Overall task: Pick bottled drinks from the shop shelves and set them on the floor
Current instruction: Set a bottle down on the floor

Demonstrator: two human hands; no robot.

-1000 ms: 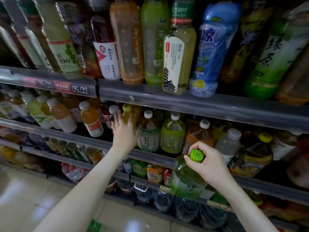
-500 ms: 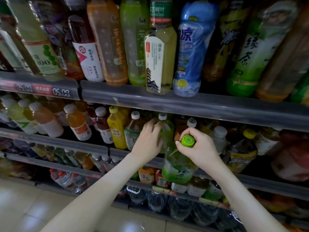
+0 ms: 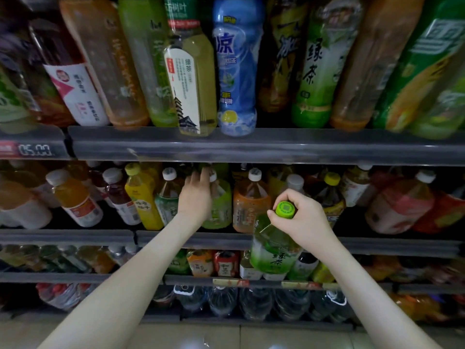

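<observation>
My right hand (image 3: pixel 305 224) pinches the green cap of a green tea bottle (image 3: pixel 273 251), which hangs in front of the lower shelves. My left hand (image 3: pixel 195 201) reaches into the second shelf, its straight fingers against the neck of a light green bottle with a white cap (image 3: pixel 222 206). Beside that bottle stand an orange-brown tea bottle (image 3: pixel 249 207) on the right and a pale green one (image 3: pixel 167 200) on the left. The far side of my left fingers is hidden in the shelf's shadow.
The top shelf rail (image 3: pixel 251 147) carries large bottles, among them a blue one (image 3: pixel 236 71). A yellow bottle (image 3: pixel 143 197) and an orange juice bottle (image 3: pixel 75 200) stand to the left. Water bottles (image 3: pixel 254 301) fill the bottom row above the tiled floor (image 3: pixel 276 336).
My left hand has moved right along the second shelf, from the yellow bottle to the light green one. My right hand with the green tea bottle has risen a little.
</observation>
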